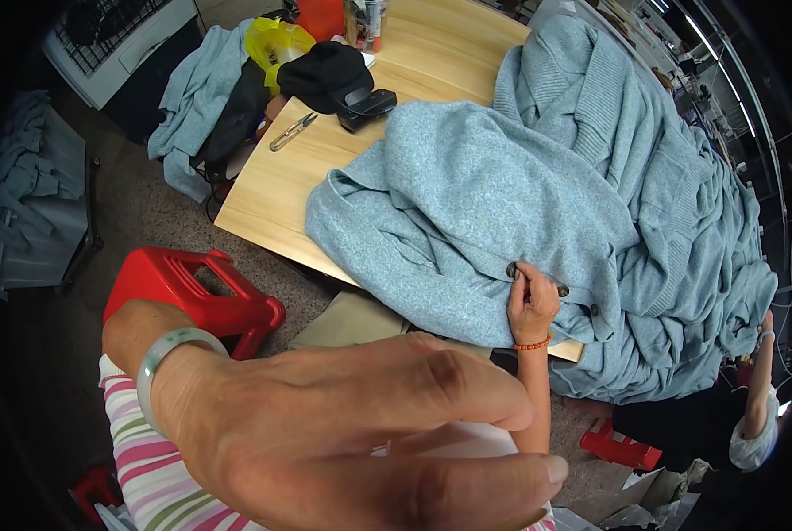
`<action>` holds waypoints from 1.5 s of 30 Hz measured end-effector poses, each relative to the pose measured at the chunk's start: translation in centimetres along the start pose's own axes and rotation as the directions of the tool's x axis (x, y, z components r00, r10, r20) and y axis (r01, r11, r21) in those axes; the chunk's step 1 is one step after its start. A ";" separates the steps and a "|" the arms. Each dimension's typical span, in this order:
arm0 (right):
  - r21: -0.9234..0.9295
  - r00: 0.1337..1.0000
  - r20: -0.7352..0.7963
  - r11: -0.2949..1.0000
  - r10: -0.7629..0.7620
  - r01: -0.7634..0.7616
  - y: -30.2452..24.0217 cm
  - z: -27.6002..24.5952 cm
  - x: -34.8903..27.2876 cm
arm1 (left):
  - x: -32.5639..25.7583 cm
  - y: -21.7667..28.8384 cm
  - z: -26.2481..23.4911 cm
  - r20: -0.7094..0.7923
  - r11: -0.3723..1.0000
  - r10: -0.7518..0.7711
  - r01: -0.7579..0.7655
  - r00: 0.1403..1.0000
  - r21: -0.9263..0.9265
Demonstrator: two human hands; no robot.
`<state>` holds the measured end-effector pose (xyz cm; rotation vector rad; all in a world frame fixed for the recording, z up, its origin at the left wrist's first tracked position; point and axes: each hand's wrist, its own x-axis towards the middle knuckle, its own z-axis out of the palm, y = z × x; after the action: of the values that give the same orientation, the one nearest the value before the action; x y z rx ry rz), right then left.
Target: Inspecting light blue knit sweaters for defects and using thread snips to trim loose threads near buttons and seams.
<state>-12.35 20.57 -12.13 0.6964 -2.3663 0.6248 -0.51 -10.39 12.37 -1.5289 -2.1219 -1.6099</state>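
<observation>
A large pile of light blue knit cardigans (537, 195) covers the right half of a wooden table (272, 190). My right hand (530, 305), with a red bead bracelet on its wrist, pinches the front edge of the top cardigan beside a dark button (512, 269). Two more dark buttons lie along the same edge to the right. My left hand (343, 434) is raised very close to the camera, with a pale green bangle and a striped sleeve at its wrist. Its fingers stretch to the right. Something white shows between them; whether it is held is unclear.
Small thread snips (292, 131), a black cloth (325, 75) and a black device (367, 104) lie at the table's far left. Another blue garment (197, 97) hangs off that side. A red plastic stool (197, 288) stands on the floor. Another person's arm (757, 416) shows at far right.
</observation>
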 end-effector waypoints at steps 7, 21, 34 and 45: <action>-0.029 1.000 -0.003 0.999 -0.032 0.031 0.0 -0.1 0.4 | -3.9 -1.5 1.2 -0.265 0.951 -0.209 0.133 0.941 -0.278; 0.014 0.999 0.017 0.999 -0.031 0.031 0.7 0.2 -0.6 | -30.5 -4.2 1.5 -0.982 0.707 -0.187 0.690 -0.029 -0.155; -0.022 0.995 0.101 1.000 0.002 0.000 0.5 -0.9 -1.2 | -56.3 -11.0 6.4 -0.878 0.272 0.102 0.862 -0.468 -0.428; -0.020 0.977 0.110 0.983 0.183 -0.182 -3.2 -4.4 -1.5 | -65.4 -10.4 6.7 -0.786 0.036 0.366 0.852 -0.498 -0.523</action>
<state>-7.60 21.22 -9.13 0.5252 -2.5560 0.6660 28.02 -47.37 -35.09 1.5703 -1.5813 -0.4257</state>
